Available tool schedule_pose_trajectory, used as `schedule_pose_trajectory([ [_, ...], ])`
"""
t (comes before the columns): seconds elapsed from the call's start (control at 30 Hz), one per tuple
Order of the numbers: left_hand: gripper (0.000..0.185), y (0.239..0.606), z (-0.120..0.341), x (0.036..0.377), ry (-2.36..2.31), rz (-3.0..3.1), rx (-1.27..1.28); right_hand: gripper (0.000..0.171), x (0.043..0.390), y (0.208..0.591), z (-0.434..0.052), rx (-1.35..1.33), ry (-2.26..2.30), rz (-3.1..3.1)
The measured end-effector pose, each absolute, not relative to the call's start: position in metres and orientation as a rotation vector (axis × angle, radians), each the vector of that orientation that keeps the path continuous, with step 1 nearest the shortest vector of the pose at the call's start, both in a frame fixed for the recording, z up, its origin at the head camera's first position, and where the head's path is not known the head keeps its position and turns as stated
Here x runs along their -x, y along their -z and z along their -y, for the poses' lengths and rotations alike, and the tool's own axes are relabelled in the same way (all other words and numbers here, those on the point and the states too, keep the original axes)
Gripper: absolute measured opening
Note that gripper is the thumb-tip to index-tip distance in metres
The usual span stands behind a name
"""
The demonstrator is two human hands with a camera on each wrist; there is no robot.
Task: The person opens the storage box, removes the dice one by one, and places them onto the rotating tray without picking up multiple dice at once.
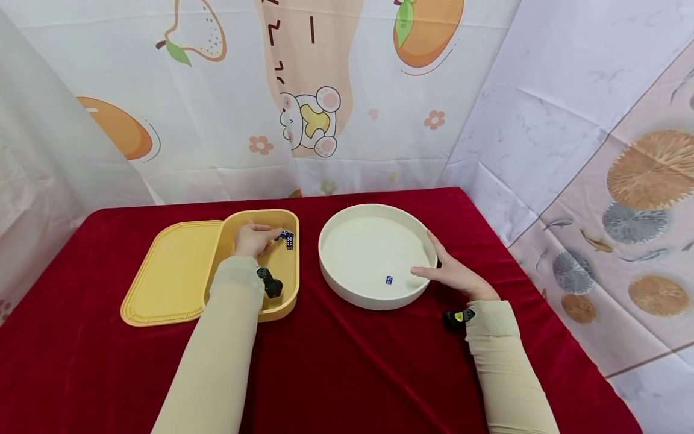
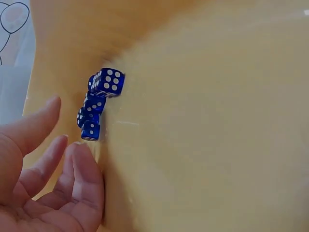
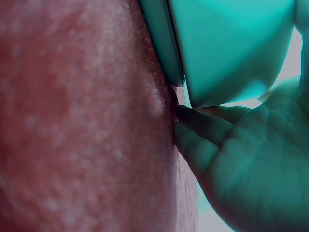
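On a red-covered table (image 1: 347, 361), before printed fabric backdrops:

Item 1: yellow oblong box (image 1: 284, 295), open, standing left of centre. Its flat yellow lid (image 1: 170, 274) lies touching it on the left side.

Item 2: cluster of blue dice (image 1: 286, 238) with white pips, inside the yellow box against its far wall. The left wrist view shows them (image 2: 99, 101) bunched together in the curve where wall meets floor; the exact count cannot be told, at least 4.

Item 3: round cream tray (image 1: 347, 292) with a raised rim, standing right of the box, apart from it.

Item 4: 1 blue die (image 1: 388, 279), lying alone on the floor of the cream tray, toward its near side.

Item 5: left hand (image 1: 253, 239), reaching into the yellow box. Fingers (image 2: 46, 159) loosely extended and spread, tips just beside the dice cluster, holding nothing.

Item 6: right hand (image 1: 454, 274), resting against the right outer wall of the cream tray, thumb (image 1: 423, 272) laid over the rim and fingers along the outside. The right wrist view shows the fingers (image 3: 203, 130) tucked low against the tray wall (image 3: 227, 53) at the cloth.

Item 7: beige sleeves on both arms, each with a small black wrist unit.
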State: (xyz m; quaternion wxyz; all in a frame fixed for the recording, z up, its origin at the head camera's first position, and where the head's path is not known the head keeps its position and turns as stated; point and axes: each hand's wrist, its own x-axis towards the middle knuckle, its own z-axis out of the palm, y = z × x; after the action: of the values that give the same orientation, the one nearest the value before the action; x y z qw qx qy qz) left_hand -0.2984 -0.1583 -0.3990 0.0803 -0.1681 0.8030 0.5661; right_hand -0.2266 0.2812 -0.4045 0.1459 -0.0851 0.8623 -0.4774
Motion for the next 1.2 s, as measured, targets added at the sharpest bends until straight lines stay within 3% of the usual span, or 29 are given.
schedule_pose_trajectory([
  [1.2, 0.036, 0.398, 0.153, 0.292, -1.332, -2.614, 0.446, 0.108, 0.227, 0.407, -0.282, 0.256, 1.385, -2.484],
])
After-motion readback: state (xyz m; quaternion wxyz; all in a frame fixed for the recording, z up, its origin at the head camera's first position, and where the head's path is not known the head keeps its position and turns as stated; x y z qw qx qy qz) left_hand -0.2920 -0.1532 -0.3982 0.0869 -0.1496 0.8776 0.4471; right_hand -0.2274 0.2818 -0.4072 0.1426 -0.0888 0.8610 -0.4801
